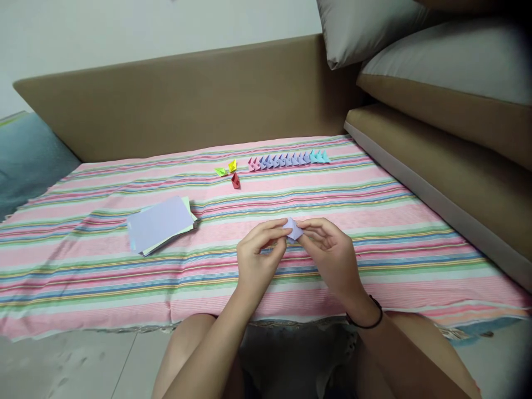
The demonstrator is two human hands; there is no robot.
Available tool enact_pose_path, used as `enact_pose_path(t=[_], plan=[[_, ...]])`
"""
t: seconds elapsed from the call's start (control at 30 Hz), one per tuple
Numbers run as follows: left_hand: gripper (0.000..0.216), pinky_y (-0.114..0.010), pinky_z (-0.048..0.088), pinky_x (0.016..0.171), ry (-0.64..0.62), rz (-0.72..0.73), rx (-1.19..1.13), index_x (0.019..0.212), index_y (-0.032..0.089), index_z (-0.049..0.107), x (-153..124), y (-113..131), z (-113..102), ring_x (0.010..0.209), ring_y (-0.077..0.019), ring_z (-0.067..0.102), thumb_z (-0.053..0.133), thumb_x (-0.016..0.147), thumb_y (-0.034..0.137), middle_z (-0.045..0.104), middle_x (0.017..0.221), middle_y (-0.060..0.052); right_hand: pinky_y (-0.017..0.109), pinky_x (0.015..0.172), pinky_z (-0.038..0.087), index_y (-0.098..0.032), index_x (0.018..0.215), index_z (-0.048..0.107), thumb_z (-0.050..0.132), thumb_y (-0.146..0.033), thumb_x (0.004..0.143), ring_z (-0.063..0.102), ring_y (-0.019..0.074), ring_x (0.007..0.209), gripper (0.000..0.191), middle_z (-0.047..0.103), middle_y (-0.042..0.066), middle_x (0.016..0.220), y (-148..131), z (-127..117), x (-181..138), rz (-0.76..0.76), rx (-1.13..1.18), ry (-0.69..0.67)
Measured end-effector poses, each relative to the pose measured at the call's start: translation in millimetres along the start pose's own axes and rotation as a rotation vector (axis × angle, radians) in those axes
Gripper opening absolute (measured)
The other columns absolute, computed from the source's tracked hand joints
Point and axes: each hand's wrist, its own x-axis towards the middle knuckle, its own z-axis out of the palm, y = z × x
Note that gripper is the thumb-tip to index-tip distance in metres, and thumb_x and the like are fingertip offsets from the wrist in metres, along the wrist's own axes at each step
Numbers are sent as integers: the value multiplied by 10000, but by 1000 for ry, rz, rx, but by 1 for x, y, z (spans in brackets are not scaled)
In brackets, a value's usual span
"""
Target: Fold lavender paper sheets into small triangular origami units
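Observation:
My left hand (260,252) and my right hand (328,249) meet above the striped cloth (374,233), both pinching a small folded lavender paper piece (293,228) between fingertips. My right wrist wears a black band (368,318). To the left of my hands lies a stack of paper sheets (160,224), lavender on top. Farther back stands a row of folded paper pieces (288,159) in pink, lavender and teal. Left of the row sit three loose folded pieces: green (220,172), yellow (232,165) and red (235,180).
The striped cloth covers a low couch seat with a tan backrest (187,94). Tan cushions (449,160) and grey pillows (449,55) pile up at the right. A teal cushion (25,155) lies far left. My knees and the tiled floor (75,366) are below.

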Motion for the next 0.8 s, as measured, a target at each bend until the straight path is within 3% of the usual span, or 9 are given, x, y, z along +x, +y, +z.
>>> enact_pose_path(t=[0.17,0.33,0.47,0.63,0.8], plan=[[150,-256,584,669,13,-188,-141,886,223,744,2,-2,1,995,-215,629,660,762,221,673,1031,-73,323,808,558,-212,863,611,674,-240,765,666,197,927,120,678,42,964,1,3,0,41,70,-1],[171,-272,575,653,-81,-222,-167,906,211,749,5,-4,-4,806,-175,656,617,797,219,690,964,-67,328,810,556,-211,840,634,669,-220,766,665,197,923,82,680,30,939,3,3,1,55,104,-8],[192,-280,575,710,-151,-253,-238,929,209,745,7,1,-7,890,-191,654,610,809,275,682,1030,-69,314,828,546,-209,829,653,684,-206,748,664,194,941,87,698,28,947,2,1,2,87,105,20],[224,-280,566,712,-87,-485,-352,854,172,740,9,-1,-6,783,-175,677,752,678,310,726,889,-55,343,862,536,-206,839,687,626,-245,779,652,208,978,94,692,47,1053,0,0,1,139,90,-21],[329,-263,544,672,-6,-538,-440,853,159,679,10,-10,-6,680,-141,664,821,569,245,714,772,-24,354,899,517,-217,976,647,646,-311,778,633,206,1022,219,683,50,1070,1,0,2,173,125,-54]])
